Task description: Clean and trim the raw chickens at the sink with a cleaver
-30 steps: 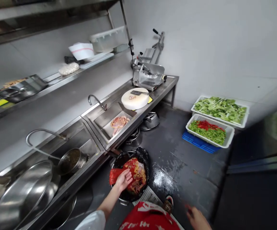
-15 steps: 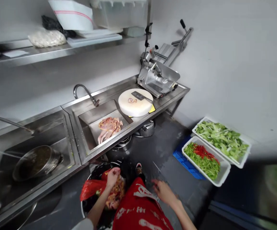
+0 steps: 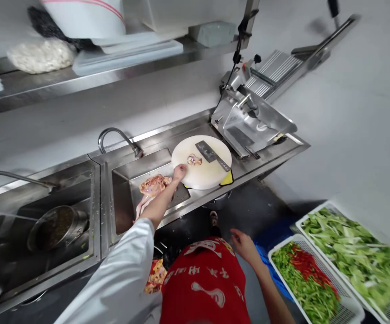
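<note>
My left hand (image 3: pixel 180 172) is over the near left edge of the round white cutting board (image 3: pixel 211 175), fingers curled closed; whatever they may hold is hidden. Just beyond it, small scraps of meat (image 3: pixel 194 159) lie on the board. A cleaver (image 3: pixel 206 151) rests flat to their right, its handle towards the board's near right edge. Beneath my left forearm, a raw plucked bird (image 3: pixel 152 184) sits in the sink (image 3: pixel 120 198). My right hand (image 3: pixel 244 245) hangs low beside the red apron (image 3: pixel 205 279), empty, fingers loosely apart.
A meat slicer (image 3: pixel 249 121) stands right of the board. The tap (image 3: pixel 117 132) arches over the sink, under a loaded shelf (image 3: pixel 46 87). White baskets of leafy greens (image 3: pixel 353 252) and chopped greens with red strips (image 3: pixel 303 279) sit low right. A pot (image 3: pixel 58 227) stands at left.
My left hand has risen from the meat tub on the floor to the cutting board's edge. My view has moved closer to the counter. My right hand stays low at my side.
</note>
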A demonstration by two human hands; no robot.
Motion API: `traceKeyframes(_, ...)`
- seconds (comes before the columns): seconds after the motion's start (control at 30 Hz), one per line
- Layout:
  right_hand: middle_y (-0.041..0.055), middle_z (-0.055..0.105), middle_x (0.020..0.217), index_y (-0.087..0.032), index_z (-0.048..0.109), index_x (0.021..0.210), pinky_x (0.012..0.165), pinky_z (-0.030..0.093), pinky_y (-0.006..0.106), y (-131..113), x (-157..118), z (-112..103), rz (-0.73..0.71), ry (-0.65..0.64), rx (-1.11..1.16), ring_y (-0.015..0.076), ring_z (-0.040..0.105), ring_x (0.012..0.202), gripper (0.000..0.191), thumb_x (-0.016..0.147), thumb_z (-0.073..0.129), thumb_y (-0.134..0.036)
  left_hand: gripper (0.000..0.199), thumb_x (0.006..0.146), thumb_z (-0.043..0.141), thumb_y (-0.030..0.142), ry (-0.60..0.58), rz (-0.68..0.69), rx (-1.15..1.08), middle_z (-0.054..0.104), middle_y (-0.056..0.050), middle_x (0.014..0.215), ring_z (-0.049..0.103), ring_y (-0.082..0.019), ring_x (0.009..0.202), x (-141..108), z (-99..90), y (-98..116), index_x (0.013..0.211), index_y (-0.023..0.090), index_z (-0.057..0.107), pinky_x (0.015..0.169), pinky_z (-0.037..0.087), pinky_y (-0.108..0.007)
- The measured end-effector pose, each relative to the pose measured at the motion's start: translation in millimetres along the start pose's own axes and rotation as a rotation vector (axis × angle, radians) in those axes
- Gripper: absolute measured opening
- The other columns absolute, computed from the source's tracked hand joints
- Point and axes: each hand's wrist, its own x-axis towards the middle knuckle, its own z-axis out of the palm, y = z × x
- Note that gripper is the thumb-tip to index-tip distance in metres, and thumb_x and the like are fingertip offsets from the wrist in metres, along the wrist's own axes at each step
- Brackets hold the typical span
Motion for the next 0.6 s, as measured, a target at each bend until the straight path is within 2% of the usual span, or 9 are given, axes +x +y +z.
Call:
traceKeyframes(0.07,0.0162,0.079,0.117,-0.01,0.072,0.134,0.095,0.051,0.033,10.1,40.8,-26.1,0.009,-0.017,-0.016,0.0272,0.075,0.106,0.052,0.097,0.041,-0.03,0.024,0.096,0.055,0.014,0.027,-0.03,0.038,0.074,-0.018,0.105,0.06,-0.021,0.092,44.8,23.2,9.4,0.11,0.002,0.071,0.094,0.046,-0.034)
traceKeyframes(0.13,0.0159,0.079,0.115,-0.01,0.072,0.133,0.092,0.052,0.032,15.0,77.2,-54.3,0.035,-0.042,-0.026,0.0269,0.075,0.104,0.051,0.097,0.041,-0.03,0.033,0.096,0.061,0.023,0.028,-0.052,0.125,0.071,-0.02,0.121,0.059,-0.026,0.107,71.2,48.3,16.4,0.124,0.007,0.068,0.1,0.044,-0.04)
traceKeyframes(0.2,0.0152,0.08,0.111,-0.011,0.073,0.133,0.089,0.052,0.032,15.9,109.2,-82.4,0.049,-0.073,-0.027,0.0266,0.076,0.102,0.051,0.097,0.042,-0.031,0.046,0.092,0.07,0.035,0.002,-0.014,0.33,0.062,-0.019,0.14,0.052,-0.034,0.124,78.5,71.1,19.7,0.133,0.016,0.066,0.106,0.04,-0.049)
traceKeyframes(0.27,0.0137,0.08,0.109,-0.012,0.072,0.134,0.088,0.052,0.032,15.6,138.2,-107.7,0.038,-0.109,-0.026,0.026,0.076,0.101,0.051,0.097,0.042,-0.031,0.05,0.091,0.07,0.045,-0.029,0.066,0.586,0.054,-0.017,0.15,0.044,-0.039,0.133,71.2,88.0,17.9,0.136,0.023,0.065,0.109,0.037,-0.054)
traceKeyframes(0.33,0.0129,0.08,0.109,-0.013,0.072,0.134,0.088,0.052,0.032,15.4,165.5,-127.5,0.031,-0.129,-0.046,0.0256,0.076,0.102,0.05,0.096,0.043,-0.03,0.041,0.096,0.062,0.043,-0.053,0.132,0.743,0.056,-0.017,0.146,0.045,-0.038,0.132,57.9,97.6,11.9,0.131,0.023,0.068,0.108,0.037,-0.052)
traceKeyframes(0.43,0.0131,0.08,0.109,-0.014,0.073,0.131,0.088,0.052,0.032,13.2,202.4,-146.0,-0.004,-0.151,-0.092,0.0257,0.076,0.101,0.048,0.096,0.043,-0.029,0.023,0.098,0.056,0.03,-0.086,0.126,0.73,0.065,-0.018,0.123,0.054,-0.033,0.12,46.2,101.2,0.4,0.107,0.019,0.074,0.104,0.041,-0.044)
traceKeyframes(0.53,0.0132,0.08,0.106,-0.014,0.073,0.129,0.087,0.051,0.033,5.6,229.0,-154.7,-0.066,-0.182,-0.101,0.0263,0.076,0.098,0.047,0.097,0.042,-0.029,0.013,0.093,0.062,0.024,-0.002,0.028,0.432,0.067,-0.014,0.101,0.061,-0.027,0.099,55.5,97.6,-6.3,0.086,0.019,0.072,0.092,0.045,-0.037)
traceKeyframes(0.6,0.013,0.08,0.102,-0.013,0.072,0.129,0.086,0.051,0.032,-1.6,239.0,-157.3,-0.096,-0.192,-0.102,0.0262,0.076,0.096,0.046,0.097,0.043,-0.028,0.007,0.09,0.067,0.022,0.089,-0.032,0.199,0.066,-0.008,0.085,0.061,-0.021,0.081,69.0,93.9,-5.7,0.086,0.019,0.071,0.082,0.046,-0.032)
